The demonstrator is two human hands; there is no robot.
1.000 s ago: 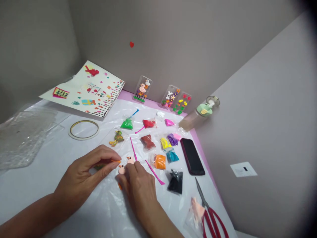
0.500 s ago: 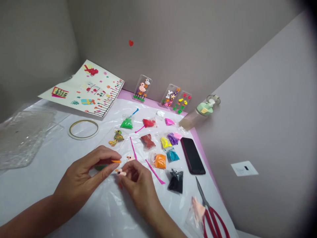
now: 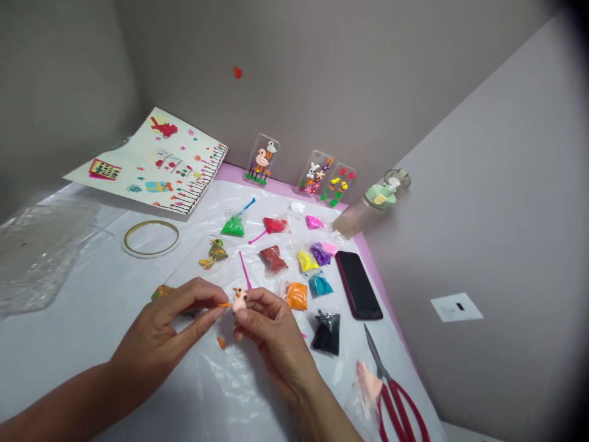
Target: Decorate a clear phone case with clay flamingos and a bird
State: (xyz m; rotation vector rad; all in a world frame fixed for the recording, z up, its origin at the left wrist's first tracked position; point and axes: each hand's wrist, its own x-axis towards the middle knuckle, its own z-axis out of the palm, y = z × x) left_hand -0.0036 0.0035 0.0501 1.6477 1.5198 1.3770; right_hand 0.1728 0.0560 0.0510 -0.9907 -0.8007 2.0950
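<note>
My left hand (image 3: 161,331) is closed in a pinch on a thin piece of orange clay (image 3: 224,304). The fingers of my right hand (image 3: 276,334) are closed on a small pale-pink clay bird (image 3: 238,302) with dark eyes and an orange beak. The orange piece points at the bird's side; whether they touch I cannot tell. Below, another orange clay bit (image 3: 221,342) lies on the white sheet. A clear phone case with a green-and-yellow clay bird (image 3: 214,253) lies beyond my left hand, which partly covers a mottled green-orange lump (image 3: 162,292).
Several clay packets, including orange (image 3: 297,296), brown (image 3: 273,259) and black (image 3: 326,333), lie beyond my right hand. A phone (image 3: 359,285), red-handled scissors (image 3: 396,393) and bottle (image 3: 368,209) stand or lie rightward. A tape roll (image 3: 151,238) and decorated card (image 3: 161,162) are leftward.
My right hand has shifted slightly right and turned, so the pink bird now shows more fully between the fingers. The orange piece in my left hand is now close to the bird.
</note>
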